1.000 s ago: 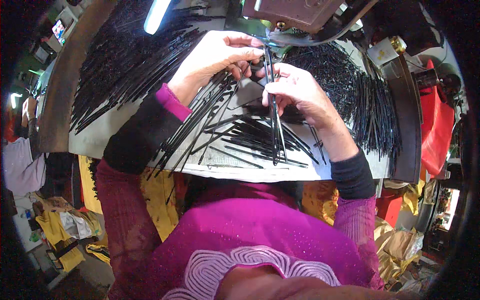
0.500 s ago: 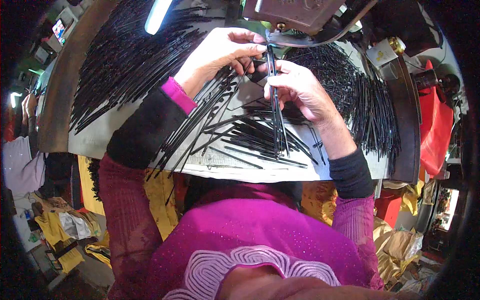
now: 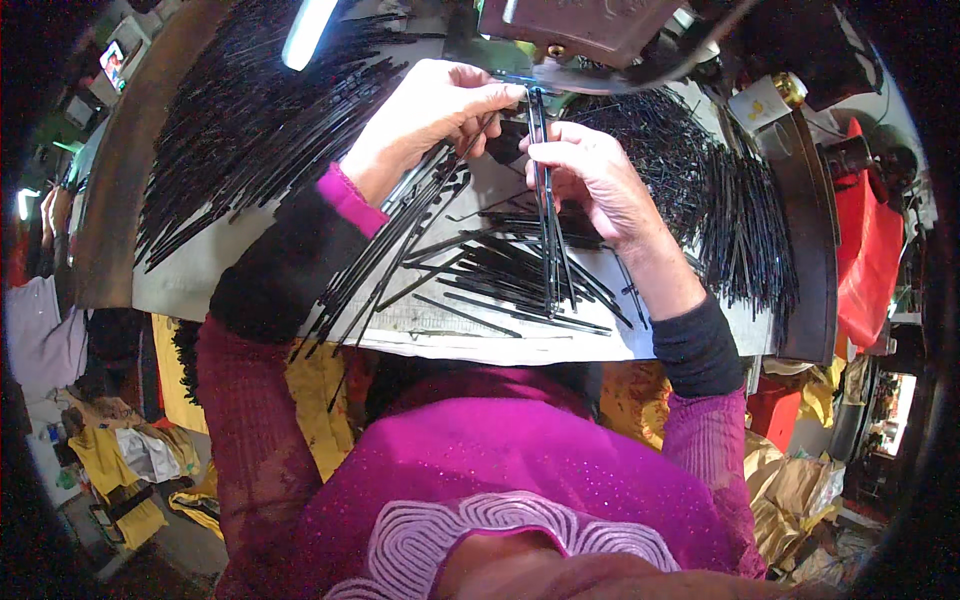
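Bench surroundings: lit tube lamp [image 3: 308,32] upper left, over a large heap of black strips [image 3: 240,130]. Red bag [image 3: 868,260] hangs at right edge of bench. Small yellow-marked white container [image 3: 762,102] upper right. Yellow cloth [image 3: 120,470] on floor, lower left. Crumpled gold foil [image 3: 790,490] lower right.

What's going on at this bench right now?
A person in a magenta top sits at a work table strewn with thin black strips. The right hand pinches a long black strip, its top end up under the machine head. The left hand grips a bundle of strips that fans down toward the table's near edge. More strips are heaped left and right.
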Motion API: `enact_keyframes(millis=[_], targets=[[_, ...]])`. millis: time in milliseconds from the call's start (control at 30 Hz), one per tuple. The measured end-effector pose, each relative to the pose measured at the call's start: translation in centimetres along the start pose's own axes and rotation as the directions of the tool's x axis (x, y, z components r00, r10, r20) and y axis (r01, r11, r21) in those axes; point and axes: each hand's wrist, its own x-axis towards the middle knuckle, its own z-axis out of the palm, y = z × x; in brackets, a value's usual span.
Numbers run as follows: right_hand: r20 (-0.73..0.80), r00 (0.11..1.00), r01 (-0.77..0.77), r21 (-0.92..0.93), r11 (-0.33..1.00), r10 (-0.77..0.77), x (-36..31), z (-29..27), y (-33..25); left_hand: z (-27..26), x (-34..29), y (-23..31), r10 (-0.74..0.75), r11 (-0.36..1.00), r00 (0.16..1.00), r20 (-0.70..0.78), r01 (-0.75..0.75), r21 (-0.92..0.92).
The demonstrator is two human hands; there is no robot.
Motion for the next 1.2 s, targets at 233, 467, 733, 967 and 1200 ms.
enact_keyframes(millis=[233,467,733,967,1200], targets=[[-0.036,0.999,0.031,0.001,1.000,-0.030,0.3,-0.2,0.3,-0.2,-0.5,0.7,0.007,0.999,0.994,0.112,-0.003,-0.042],[-0.006,0.999,0.042,0.025,0.999,-0.042,0.4,0.0,0.2,0.1,-0.1,-0.3,-0.047,0.990,0.980,0.193,0.071,-0.120],[-0.029,0.997,0.075,0.037,0.997,-0.074,0.8,0.0,-0.2,0.2,0.3,-0.2,-0.048,0.995,0.986,0.162,0.061,-0.077],[-0.022,0.996,0.087,-0.012,0.996,-0.088,1.3,0.0,-0.1,0.0,0.6,-0.6,-0.038,0.998,0.990,0.137,0.043,-0.034],[-0.026,0.999,0.044,0.134,0.990,-0.041,1.7,-0.1,0.2,0.0,0.6,-0.2,-0.032,0.998,0.992,0.122,0.039,-0.056]])
